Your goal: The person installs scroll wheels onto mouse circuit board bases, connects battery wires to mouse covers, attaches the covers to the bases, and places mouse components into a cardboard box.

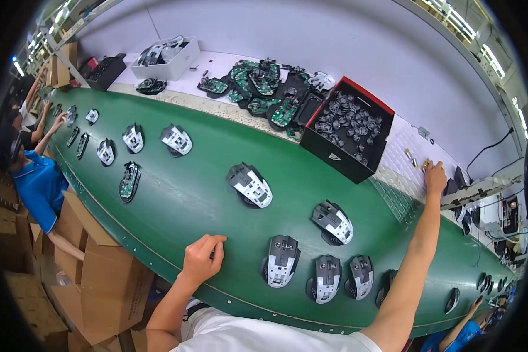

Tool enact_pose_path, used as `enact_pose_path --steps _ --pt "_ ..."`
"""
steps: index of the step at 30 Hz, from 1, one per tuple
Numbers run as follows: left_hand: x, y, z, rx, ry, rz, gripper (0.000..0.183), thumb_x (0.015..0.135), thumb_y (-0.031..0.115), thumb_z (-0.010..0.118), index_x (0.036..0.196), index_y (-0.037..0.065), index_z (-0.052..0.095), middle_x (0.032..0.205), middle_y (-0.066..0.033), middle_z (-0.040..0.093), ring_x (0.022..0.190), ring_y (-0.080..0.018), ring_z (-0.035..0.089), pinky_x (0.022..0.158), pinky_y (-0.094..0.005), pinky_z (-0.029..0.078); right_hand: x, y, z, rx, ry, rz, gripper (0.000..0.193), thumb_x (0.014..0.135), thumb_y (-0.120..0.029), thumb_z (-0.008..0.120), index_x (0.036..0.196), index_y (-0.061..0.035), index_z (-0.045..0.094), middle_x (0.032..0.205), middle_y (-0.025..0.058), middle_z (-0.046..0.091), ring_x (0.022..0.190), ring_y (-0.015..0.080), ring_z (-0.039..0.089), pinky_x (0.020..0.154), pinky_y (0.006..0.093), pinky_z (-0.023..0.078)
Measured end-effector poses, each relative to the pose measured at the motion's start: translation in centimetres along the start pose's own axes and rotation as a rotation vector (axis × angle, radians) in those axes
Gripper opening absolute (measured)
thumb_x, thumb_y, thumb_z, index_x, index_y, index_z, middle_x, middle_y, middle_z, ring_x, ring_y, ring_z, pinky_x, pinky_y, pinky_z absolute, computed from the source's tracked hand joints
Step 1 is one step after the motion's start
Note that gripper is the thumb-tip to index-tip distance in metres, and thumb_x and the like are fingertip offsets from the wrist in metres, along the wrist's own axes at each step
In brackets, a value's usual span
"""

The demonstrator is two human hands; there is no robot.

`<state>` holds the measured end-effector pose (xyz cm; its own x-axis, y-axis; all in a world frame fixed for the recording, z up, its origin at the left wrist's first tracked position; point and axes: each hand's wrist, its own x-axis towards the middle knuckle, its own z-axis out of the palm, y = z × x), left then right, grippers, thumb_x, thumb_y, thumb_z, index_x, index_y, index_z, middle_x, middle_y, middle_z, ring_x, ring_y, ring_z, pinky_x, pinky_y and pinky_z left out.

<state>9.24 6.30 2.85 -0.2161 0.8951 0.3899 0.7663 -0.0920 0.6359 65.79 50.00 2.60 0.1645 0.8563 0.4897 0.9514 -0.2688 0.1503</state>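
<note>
My left hand (203,259) is closed above the near side of the green conveyor belt (199,205), its index finger curled forward. A small dark bit shows between its fingers, too small to name. My right arm stretches across the belt to the pale shelf behind it. There my right hand (434,178) has its fingers pressed together over small yellow parts (425,165); whether one is pinched is hidden. Partly built computer mice, grey and white, lie between my arms, among them one mouse (282,261) near the front edge and another mouse (332,222) behind it.
A black box with a red rim (345,149) holds many small dark parts. Beside it lies a heap of green circuit boards (258,82). A white bin (182,61) stands farther left. Co-workers in blue (40,182) sit along the belt, near cardboard boxes (114,281).
</note>
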Motion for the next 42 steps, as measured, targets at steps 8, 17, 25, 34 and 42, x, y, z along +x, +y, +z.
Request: enact_pose_path --steps 8,17,25,34,42 --pt "1.2 -0.4 0.1 0.184 -0.036 0.211 0.019 0.074 -0.005 0.065 0.092 0.002 0.066 0.08 -0.0099 0.06 0.065 -0.0267 0.059 0.054 -0.0346 0.048 -1.0 2.0 -1.9 0.097 0.111 0.084 0.04 0.097 -0.049 0.043 0.097 -0.0115 0.056 0.091 0.0185 0.07 0.079 0.0442 0.067 0.067 0.0557 0.052" --pt "1.2 1.8 -0.4 0.258 -0.04 0.323 0.022 0.071 0.003 0.066 0.094 0.003 0.065 0.113 -0.0147 0.059 0.113 -0.038 0.052 0.093 -0.0496 0.042 -3.9 0.1 -8.4 0.382 0.395 0.177 0.035 0.094 -0.044 0.054 0.086 -0.0101 0.06 0.081 0.0144 0.07 0.076 0.0385 0.068 0.065 0.0491 0.051" --pt "-1.9 9.9 -0.1 -1.481 -0.451 -0.649 0.032 0.099 0.024 0.05 0.121 0.001 0.049 0.11 -0.015 0.06 0.09 -0.0229 0.063 0.07 -0.033 0.054 -25.4 -9.7 -28.5 1.424 -0.167 -0.418 0.022 0.087 -0.021 0.067 0.073 -0.0055 0.058 0.064 0.004 0.055 0.058 0.0154 0.057 0.056 0.0318 0.047" --pt "-6.1 13.8 7.0 -1.891 -0.94 -1.423 0.034 0.097 0.045 0.048 0.108 0.016 0.062 0.102 -0.0018 0.065 0.101 -0.0177 0.062 0.085 -0.0357 0.051 -39.7 -11.7 -35.6 1.003 -0.148 -0.688 0.032 0.077 -0.034 0.074 0.081 -0.0059 0.06 0.082 0.0082 0.061 0.081 0.0239 0.061 0.068 0.0337 0.052" --pt "-5.7 15.5 5.9 -1.785 -1.127 -1.179 0.034 0.094 0.029 0.053 0.124 0.014 0.056 0.098 -0.0008 0.063 0.079 -0.0119 0.06 0.044 -0.0238 0.035 -43.2 -10.0 -36.9 1.581 -0.07 -0.169 0.023 0.078 0.013 0.05 0.094 0.0004 0.061 0.107 0.0206 0.067 0.109 0.0359 0.064 0.1 0.0482 0.047"
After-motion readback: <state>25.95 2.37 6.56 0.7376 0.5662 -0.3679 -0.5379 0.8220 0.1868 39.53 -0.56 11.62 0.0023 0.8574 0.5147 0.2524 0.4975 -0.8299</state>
